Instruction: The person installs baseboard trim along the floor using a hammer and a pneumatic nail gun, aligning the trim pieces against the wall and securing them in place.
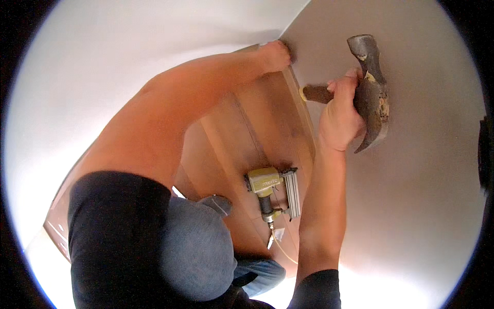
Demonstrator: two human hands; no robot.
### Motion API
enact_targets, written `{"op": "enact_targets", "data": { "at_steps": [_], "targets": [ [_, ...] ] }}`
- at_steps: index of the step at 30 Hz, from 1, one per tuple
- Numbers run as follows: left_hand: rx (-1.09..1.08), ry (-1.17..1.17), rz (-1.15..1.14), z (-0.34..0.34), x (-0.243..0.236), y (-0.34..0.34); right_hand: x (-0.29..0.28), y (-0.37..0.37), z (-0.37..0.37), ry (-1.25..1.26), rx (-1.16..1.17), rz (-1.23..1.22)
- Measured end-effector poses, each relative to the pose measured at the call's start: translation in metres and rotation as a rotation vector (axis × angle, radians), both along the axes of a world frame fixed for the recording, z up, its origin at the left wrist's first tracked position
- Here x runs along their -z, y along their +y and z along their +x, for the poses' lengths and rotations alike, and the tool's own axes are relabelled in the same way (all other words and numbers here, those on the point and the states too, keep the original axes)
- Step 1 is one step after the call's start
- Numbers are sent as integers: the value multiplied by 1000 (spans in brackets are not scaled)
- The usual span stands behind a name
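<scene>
My right hand (pixel 340 114) is closed around a claw hammer (pixel 378 100), gripping it close to its dark, worn metal head. The short end of its handle (pixel 316 93) sticks out to the left of my fingers. My left arm reaches far into the corner where two walls meet the floor. There my left hand (pixel 277 55) is curled against the upper end of a wood-coloured trim strip (pixel 304 110) along the right wall's base. Its fingertips are hidden, so whatever they pinch cannot be made out.
A yellow-green pneumatic nail gun (pixel 267 183) lies on the wooden floor (pixel 218 141) between my arms, with a thin air hose (pixel 282 248) attached. A small white scrap (pixel 276 237) is beside it. Pale walls (pixel 411 206) rise on both sides. My bent knee (pixel 198 247) is close below.
</scene>
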State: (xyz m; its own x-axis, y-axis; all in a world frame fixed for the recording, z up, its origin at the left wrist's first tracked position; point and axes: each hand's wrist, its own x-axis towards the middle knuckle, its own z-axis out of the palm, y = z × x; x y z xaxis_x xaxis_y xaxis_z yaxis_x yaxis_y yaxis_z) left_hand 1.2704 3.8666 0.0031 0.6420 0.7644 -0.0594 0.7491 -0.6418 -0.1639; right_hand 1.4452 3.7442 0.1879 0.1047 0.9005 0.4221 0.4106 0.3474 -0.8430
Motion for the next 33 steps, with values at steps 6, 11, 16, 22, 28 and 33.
{"op": "enact_targets", "data": {
  "at_steps": [6,11,16,22,28,33],
  "targets": [
    [-58,43,-87,6,-14,-4,19,6,-41,239,223,-365],
    [-175,-79,-170,12,2,-4,44,10,-18,51,74,-212],
    [28,-51,-85,-4,9,2,58,-10,-5,206,-159,-189],
    [1,45,-172,-6,-9,-1,39,-104,34,-743,-705,-343],
    [-35,30,-175,-1,-6,-1,109,-154,-16,-935,-900,-204],
    [-32,78,-185,8,-27,-7,161,-177,-73,-845,-891,-95]
  ]
}}
